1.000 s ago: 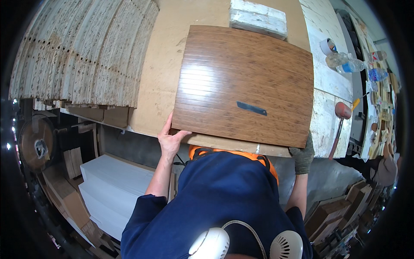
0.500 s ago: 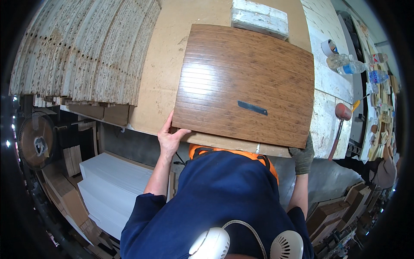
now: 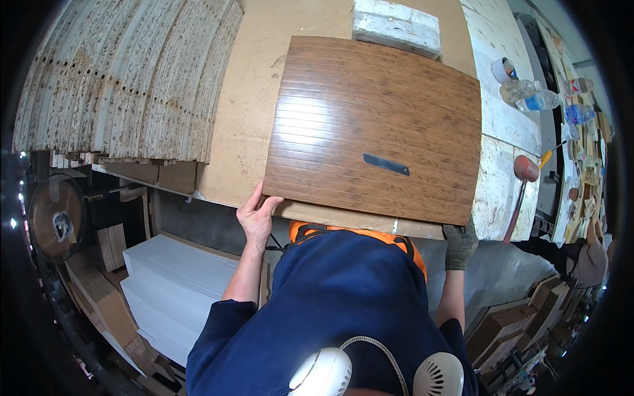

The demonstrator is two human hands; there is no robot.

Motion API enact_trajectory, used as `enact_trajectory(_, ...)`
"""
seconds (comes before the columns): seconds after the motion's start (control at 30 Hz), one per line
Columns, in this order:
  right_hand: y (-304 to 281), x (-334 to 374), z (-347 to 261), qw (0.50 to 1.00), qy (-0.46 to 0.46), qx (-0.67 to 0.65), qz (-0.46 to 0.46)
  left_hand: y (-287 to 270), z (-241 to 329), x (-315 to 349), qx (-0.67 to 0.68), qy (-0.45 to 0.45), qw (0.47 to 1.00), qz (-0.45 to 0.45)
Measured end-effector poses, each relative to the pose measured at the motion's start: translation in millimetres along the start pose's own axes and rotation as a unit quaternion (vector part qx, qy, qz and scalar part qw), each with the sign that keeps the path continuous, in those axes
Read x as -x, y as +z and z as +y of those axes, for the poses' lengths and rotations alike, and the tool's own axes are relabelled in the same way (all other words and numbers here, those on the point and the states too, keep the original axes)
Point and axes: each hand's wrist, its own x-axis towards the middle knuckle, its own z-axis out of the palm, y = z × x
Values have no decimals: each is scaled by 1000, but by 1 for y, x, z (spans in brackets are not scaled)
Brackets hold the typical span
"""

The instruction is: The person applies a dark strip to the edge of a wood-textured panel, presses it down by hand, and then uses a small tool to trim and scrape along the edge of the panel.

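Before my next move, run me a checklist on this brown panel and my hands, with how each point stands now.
1. Left hand at the near left corner: ok.
2. Right hand at the near right corner: ok.
3. Both hands gloved: not ok, left is bare.
4. Nothing loose on the brown panel: not ok, a dark flat strip lies there.
5. Mallet off the panel: ok, to its right.
6. Underside clear: cannot tell, hidden.

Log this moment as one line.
left hand: bare, at near-left corner of brown panel | right hand: gloved, at near-right corner | dark strip: on panel | mallet: right of panel
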Motion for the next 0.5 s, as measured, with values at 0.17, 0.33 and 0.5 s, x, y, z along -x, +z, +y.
enact_trajectory(0.17, 0, 1, -8, 1000, 13, 12, 1, 2, 2, -2, -6, -14, 1000, 6)
enact_trajectory(0.33, -1, -1, -1, 1000, 9, 4, -4, 2, 1, -1, 4, -7, 1000, 13)
enact_trajectory(0.5, -3, -2, -3, 997, 75, -7, -23, 4, 3, -2, -1, -12, 1000, 19)
